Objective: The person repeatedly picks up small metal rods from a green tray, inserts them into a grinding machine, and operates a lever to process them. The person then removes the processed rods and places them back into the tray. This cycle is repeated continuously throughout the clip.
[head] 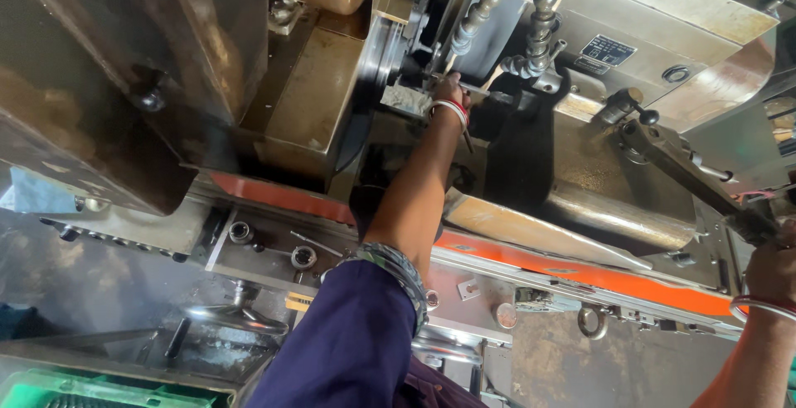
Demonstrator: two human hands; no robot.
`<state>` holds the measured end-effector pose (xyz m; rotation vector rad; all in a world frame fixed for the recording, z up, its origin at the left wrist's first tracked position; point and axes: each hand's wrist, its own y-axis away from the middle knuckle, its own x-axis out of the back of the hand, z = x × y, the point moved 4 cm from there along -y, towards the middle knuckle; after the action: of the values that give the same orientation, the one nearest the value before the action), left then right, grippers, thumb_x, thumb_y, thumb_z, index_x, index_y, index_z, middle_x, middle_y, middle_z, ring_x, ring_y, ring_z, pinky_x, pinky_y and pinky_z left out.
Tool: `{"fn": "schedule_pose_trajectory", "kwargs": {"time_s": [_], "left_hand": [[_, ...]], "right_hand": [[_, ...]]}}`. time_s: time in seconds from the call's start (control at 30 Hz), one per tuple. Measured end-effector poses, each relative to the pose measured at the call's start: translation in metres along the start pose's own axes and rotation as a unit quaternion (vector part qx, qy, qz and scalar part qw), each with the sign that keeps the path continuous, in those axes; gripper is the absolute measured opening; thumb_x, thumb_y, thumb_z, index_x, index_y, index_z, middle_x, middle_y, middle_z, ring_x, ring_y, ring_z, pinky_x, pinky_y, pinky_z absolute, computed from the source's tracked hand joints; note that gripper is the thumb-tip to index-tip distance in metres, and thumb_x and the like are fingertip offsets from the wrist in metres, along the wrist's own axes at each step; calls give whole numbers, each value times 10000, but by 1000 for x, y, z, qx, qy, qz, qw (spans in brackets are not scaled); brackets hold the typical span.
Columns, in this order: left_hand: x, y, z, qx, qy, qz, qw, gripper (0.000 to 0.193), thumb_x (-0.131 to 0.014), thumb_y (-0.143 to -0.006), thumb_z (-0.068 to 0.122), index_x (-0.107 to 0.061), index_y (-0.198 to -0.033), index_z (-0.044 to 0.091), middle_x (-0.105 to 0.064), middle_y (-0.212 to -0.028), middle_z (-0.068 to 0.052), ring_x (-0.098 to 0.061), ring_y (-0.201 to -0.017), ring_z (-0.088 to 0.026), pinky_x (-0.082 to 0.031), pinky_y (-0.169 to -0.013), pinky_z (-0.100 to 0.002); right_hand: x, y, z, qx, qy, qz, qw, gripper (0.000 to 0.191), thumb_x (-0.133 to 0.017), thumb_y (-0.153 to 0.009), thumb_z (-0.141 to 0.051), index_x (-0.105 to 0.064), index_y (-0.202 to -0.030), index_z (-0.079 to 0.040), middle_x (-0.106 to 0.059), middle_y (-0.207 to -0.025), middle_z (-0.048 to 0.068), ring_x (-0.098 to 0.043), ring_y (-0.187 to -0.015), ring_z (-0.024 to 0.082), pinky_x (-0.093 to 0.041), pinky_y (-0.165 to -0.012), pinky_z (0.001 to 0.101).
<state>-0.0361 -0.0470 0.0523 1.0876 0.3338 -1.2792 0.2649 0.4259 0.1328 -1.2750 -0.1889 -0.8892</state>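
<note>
Starting at nine o'clock, a dark oily metal housing (108, 76) fills the far side of the view, and below it at seven o'clock a green plastic crate (50, 390) shows at the bottom edge, with a round handwheel (236, 315) just beside it. Two small steel rings (303, 256) lie on the grey machine bed (265, 246) near the middle. From six o'clock the left arm in a dark blue sleeve (348, 350) stretches up to twelve o'clock, where the left hand (450, 91), with bangles at the wrist, reaches into the machine at a small metal workpiece (408, 97) next to the round chuck face (375, 68); the fingers are hidden behind the hand, so whether they are closed on the part cannot be told. Two segmented coolant hoses (539, 18) hang just above that hand. An orange strip (580, 274) runs along the bed toward four o'clock. At three o'clock the right hand (771, 269) is wrapped around the end of a long dark lever (688, 177), well apart from the left hand.
</note>
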Motion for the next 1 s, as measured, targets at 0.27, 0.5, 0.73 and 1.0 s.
{"fn": "schedule_pose_trajectory", "kwargs": {"time_s": [0.27,0.5,0.73,1.0], "left_hand": [[6,4,7,51,-101,54,992,274,-616,-949,386,-581,-810,153,-511,-642,7,-479,-549,-162,-432,-538,-400],[12,0,13,29,-92,84,992,346,-629,-923,476,-596,-831,143,-523,-648,-3,-478,-546,-164,-434,-546,-393],[18,1,-5,88,-63,-17,994,465,-691,-898,589,-490,-773,188,-408,-571,12,-391,-438,-165,-310,-410,-353],[16,3,4,-12,-76,-8,997,211,-654,-872,439,-621,-914,235,-495,-651,24,-472,-481,-143,-391,-425,-357]], "right_hand": [[-4,5,8,-68,9,-74,995,463,-365,-1178,-225,-685,-942,14,-657,-779,162,-668,-707,304,-544,-695,361],[-3,6,16,-115,34,-154,981,687,-292,-1196,-311,-726,-817,62,-618,-593,204,-658,-592,344,-523,-620,416],[-6,2,11,-123,50,-148,980,644,-316,-1193,-313,-727,-846,41,-632,-612,210,-658,-590,331,-509,-570,399],[-1,-1,6,-57,7,-59,997,364,-411,-1170,-212,-692,-1017,-38,-706,-843,122,-687,-710,256,-521,-647,322]]}}
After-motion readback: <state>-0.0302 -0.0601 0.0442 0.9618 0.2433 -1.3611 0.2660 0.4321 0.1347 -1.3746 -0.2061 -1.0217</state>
